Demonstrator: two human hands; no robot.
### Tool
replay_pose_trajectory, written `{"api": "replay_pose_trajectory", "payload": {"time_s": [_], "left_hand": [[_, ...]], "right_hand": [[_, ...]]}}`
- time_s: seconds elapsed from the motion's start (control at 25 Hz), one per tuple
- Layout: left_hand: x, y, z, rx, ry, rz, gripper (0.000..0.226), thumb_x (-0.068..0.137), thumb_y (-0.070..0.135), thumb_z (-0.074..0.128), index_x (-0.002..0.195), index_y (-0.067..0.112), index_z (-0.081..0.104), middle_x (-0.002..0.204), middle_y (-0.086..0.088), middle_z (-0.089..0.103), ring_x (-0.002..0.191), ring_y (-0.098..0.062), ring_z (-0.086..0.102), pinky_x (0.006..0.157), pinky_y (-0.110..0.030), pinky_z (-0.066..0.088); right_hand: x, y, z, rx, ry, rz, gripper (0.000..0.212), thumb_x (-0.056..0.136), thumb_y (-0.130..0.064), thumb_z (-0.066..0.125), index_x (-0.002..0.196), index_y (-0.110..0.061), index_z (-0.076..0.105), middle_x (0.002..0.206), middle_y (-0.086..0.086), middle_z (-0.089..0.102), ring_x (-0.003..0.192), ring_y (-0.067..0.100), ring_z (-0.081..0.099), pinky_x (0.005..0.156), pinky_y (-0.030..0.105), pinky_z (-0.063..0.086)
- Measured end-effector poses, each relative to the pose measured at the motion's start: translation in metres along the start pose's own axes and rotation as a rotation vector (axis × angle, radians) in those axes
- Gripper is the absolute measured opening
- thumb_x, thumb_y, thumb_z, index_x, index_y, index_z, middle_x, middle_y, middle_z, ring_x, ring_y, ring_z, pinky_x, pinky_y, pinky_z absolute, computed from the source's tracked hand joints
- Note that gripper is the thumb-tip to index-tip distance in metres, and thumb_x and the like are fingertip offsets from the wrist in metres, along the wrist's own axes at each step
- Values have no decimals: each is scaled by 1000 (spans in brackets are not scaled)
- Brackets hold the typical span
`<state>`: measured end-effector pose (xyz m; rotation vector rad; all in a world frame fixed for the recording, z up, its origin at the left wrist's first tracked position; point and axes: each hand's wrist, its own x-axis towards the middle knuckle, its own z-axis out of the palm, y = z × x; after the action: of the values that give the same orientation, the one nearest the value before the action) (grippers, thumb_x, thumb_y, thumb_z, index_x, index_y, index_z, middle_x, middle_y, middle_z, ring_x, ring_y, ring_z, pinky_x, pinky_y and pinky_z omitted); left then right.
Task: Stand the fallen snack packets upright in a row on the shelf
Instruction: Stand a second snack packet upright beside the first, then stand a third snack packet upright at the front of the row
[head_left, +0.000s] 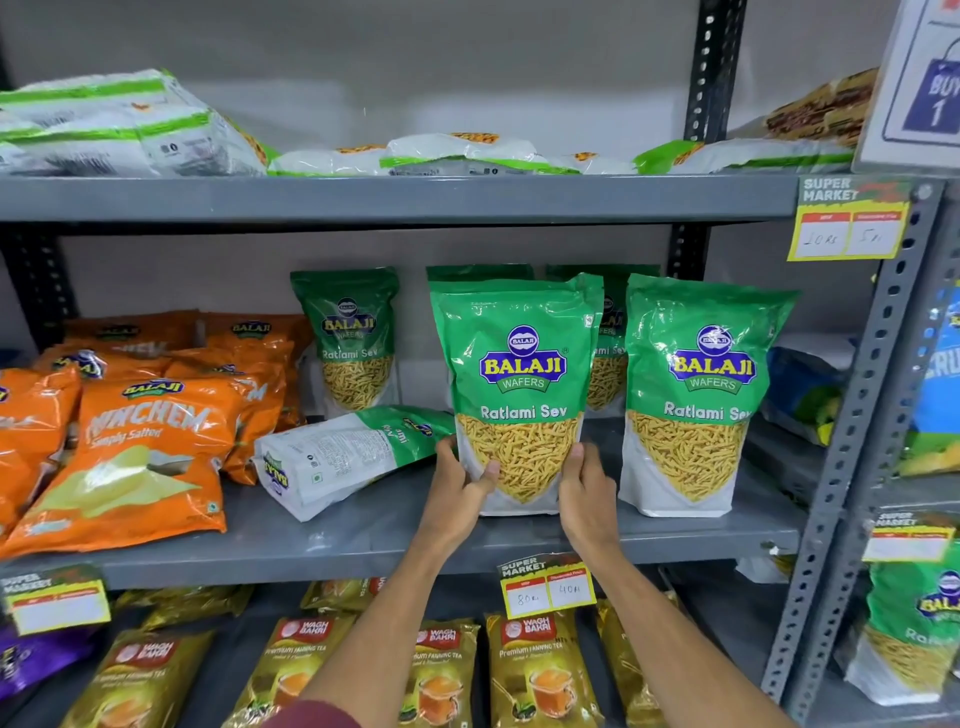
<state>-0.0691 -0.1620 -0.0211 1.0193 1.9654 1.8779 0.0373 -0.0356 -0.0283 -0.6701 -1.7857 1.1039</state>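
Ratlami Sev packets on middle shelf (395, 540): several upright, one fallen.

Front centre packet (519, 384), green top, white base, clear window showing yellow sev, stands upright near the shelf edge. Right packet (696, 395), same design, upright just beside it. Rear packet (350, 338) upright at the back left; further packets partly hidden behind the front pair. Fallen packet (343, 460) lies on its side, back face up, left of centre packet.

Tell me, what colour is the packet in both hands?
Green Ratlami Sev packet, white base; head view.
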Motion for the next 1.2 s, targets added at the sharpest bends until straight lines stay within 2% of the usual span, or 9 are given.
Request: {"api": "replay_pose_trajectory", "payload": {"time_s": [0.12, 0.24, 0.32, 0.4, 0.56, 0.76, 0.84, 0.96, 1.2], "left_hand": [[-13, -1, -2, 7, 278, 96, 56, 83, 39, 72, 124, 23, 37, 129, -4, 48, 117, -20, 51, 100, -28, 43], [-33, 10, -19, 24, 516, 269, 44, 82, 31, 69, 118, 21, 46, 119, -2, 51, 104, -19, 50, 90, -13, 39], [-37, 23, -46, 128, 618, 392, 33, 83, 23, 68, 110, 21, 50, 110, -1, 54, 102, -22, 52, 89, -20, 42], [-25, 40, -85, 217, 642, 443, 24, 84, 19, 66, 104, 21, 53, 102, -1, 58, 97, -24, 55, 88, -34, 48], [8, 59, -160, 473, 631, 358, 20, 80, 21, 66, 98, 22, 57, 96, 0, 66, 92, -24, 62, 83, -46, 54], [45, 31, -220, 526, 487, -148, 38, 88, 38, 64, 114, 10, 66, 124, -12, 69, 117, -33, 63, 96, -38, 48], [50, 11, -226, 388, 441, -240, 41, 85, 43, 64, 100, 6, 71, 114, -20, 70, 111, -38, 64, 88, -37, 48], [51, -11, -222, 185, 493, -257, 28, 80, 39, 66, 74, 12, 68, 95, -17, 72, 95, -37, 64, 79, -37, 47], [48, -39, -198, -19, 561, -55, 34, 72, 44, 58, 91, 21, 75, 97, -4, 75, 98, -26, 67, 92, -42, 52]], "right_hand": [[-9, 10, 3, 62, 191, -239, 56, 101, -51, 33, 150, -24, 25, 142, 9, 45, 132, 28, 47, 111, 48, 36], [-34, 8, 14, -145, 94, -755, 41, 97, -36, 50, 134, -24, 38, 129, 7, 35, 120, 27, 41, 100, 51, 39], [-51, -15, 30, -240, -57, -1027, 36, 94, -32, 56, 128, -26, 43, 124, 6, 35, 115, 24, 43, 95, 46, 42], [-58, -53, 51, -340, -146, -1094, 36, 93, -32, 57, 127, -26, 47, 121, 6, 43, 111, 25, 49, 94, 43, 41], [-69, -105, 114, -309, -341, -734, 45, 92, -32, 55, 134, -19, 46, 126, 6, 48, 118, 26, 49, 101, 37, 41], [-53, -104, 179, 129, -458, 319, 90, 92, -48, 59, 155, -5, 12, 158, 20, 24, 143, 35, 34, 116, 36, 30], [-49, -95, 192, 184, -386, 389, 100, 84, -58, 65, 155, -9, 15, 155, 14, 38, 140, 32, 41, 114, 35, 35], [-44, -87, 206, 281, -249, 305, 94, 80, -45, 77, 152, -16, 24, 135, 0, 57, 129, 24, 54, 103, 23, 37], [-31, -71, 215, 497, -243, 193, 103, 84, -31, 77, 159, -34, 7, 149, -12, 47, 137, 10, 44, 119, 33, 30]]}}
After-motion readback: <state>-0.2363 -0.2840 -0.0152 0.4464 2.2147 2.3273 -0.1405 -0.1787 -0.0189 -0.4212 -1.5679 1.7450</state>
